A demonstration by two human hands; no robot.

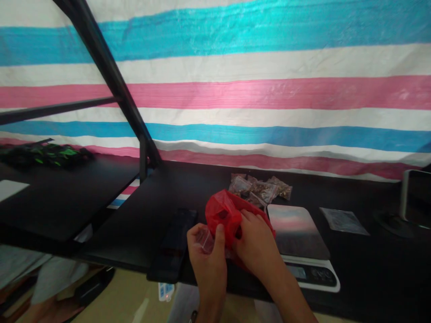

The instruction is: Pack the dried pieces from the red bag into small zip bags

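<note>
A thin red plastic bag point(220, 206) is bunched up between my two hands above the black table. My left hand point(208, 251) is closed, its thumb pressed on the bag's edge, with a small clear plastic bag point(204, 240) in its curled fingers. My right hand point(254, 242) grips the red bag from the right, with fingertips partly hidden in its folds. Just behind lies a pile of small clear zip bags point(259, 189) with brownish bits inside. To the right of my right hand stands a kitchen scale point(298, 231) with a shiny plate and a small display.
A flat clear bag point(344, 220) lies right of the scale, near a stand point(404, 202) at the right edge. A dark flat object point(175, 242) lies left of my hands. A black metal frame point(114, 76) rises at left, and a green-and-black model point(50, 154) sits on another table.
</note>
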